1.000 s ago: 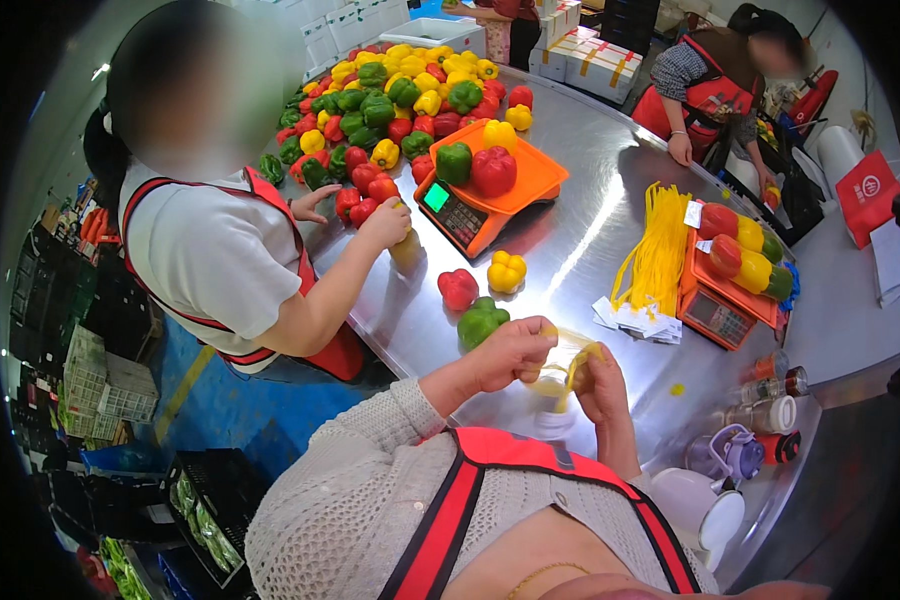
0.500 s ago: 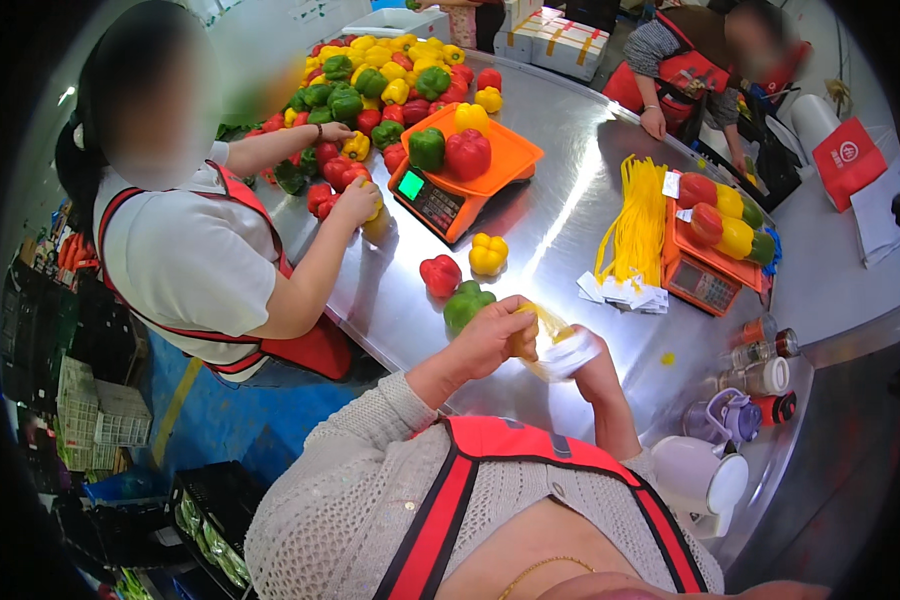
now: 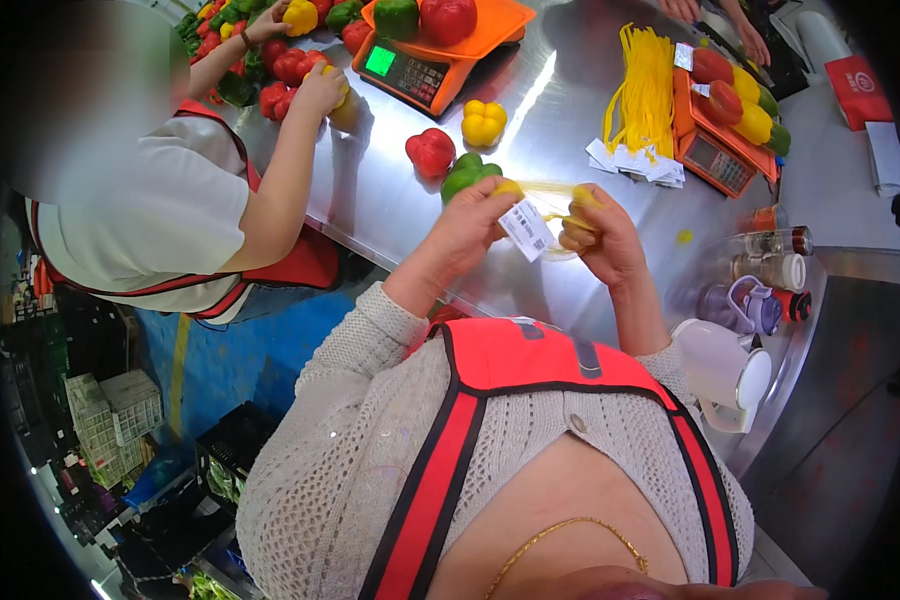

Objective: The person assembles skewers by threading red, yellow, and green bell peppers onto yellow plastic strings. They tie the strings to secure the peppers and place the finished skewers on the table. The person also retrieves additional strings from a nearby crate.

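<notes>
Above the steel table, a yellow mesh net bag [image 3: 550,187] is stretched between my two hands, a white label [image 3: 524,230] hanging from it. My left hand [image 3: 462,228] pinches one side of the net. My right hand [image 3: 610,235] has its fingers closed on the other side, with yellow mesh bunched over them. Just beyond my left hand lies a green bell pepper [image 3: 466,177], partly hidden by it. A red bell pepper [image 3: 431,153] and a yellow bell pepper [image 3: 484,123] sit farther off on the table.
An orange scale [image 3: 405,78] bears peppers at the far side. To the right are a bundle of yellow nets [image 3: 638,95] and another scale [image 3: 715,160] with netted peppers. Bottles and a pale kettle [image 3: 715,365] line the right edge. A co-worker [image 3: 195,190] handles peppers at left.
My hands have moved apart, pulling the net taut between them, and its label now hangs facing up. The view has tilted down. The co-worker's far hand has lifted a yellow pepper.
</notes>
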Motion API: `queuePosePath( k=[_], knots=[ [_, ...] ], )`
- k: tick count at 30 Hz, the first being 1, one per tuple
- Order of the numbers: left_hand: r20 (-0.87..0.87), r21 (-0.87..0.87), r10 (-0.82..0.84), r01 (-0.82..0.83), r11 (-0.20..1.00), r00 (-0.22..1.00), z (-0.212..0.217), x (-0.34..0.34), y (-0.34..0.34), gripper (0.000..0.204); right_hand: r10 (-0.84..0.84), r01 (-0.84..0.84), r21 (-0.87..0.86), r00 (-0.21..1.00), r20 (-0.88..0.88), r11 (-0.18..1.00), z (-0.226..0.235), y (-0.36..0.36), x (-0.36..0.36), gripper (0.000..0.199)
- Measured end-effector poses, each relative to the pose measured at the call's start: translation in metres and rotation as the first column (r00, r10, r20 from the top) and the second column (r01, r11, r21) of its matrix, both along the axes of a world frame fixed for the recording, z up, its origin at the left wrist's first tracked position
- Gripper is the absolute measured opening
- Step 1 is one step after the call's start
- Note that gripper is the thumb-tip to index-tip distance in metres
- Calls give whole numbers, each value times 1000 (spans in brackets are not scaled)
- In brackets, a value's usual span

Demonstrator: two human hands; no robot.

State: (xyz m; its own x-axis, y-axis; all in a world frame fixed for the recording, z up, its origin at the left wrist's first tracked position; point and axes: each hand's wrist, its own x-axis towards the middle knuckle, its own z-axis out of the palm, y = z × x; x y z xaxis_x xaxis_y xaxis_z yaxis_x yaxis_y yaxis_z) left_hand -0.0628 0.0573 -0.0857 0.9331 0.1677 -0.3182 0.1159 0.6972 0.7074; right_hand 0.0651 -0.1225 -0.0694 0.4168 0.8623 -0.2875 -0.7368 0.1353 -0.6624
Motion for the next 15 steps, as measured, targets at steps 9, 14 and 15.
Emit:
queuePosePath(
  k=[9,14,15],
  knots=[
    [-11,-68,-18,17,998,1000,15,-9,26,19,-141,154,-205,987,75,967,-17,48,-6,8],
    [-56,96,27,-22,995,998,10,21,81,18,-102,136,-160,973,208,978,0,88,28,8],
    [-12,27,51,-50,998,999,13,33,97,15,-119,164,-183,965,233,969,-2,98,35,9]
  ],
)
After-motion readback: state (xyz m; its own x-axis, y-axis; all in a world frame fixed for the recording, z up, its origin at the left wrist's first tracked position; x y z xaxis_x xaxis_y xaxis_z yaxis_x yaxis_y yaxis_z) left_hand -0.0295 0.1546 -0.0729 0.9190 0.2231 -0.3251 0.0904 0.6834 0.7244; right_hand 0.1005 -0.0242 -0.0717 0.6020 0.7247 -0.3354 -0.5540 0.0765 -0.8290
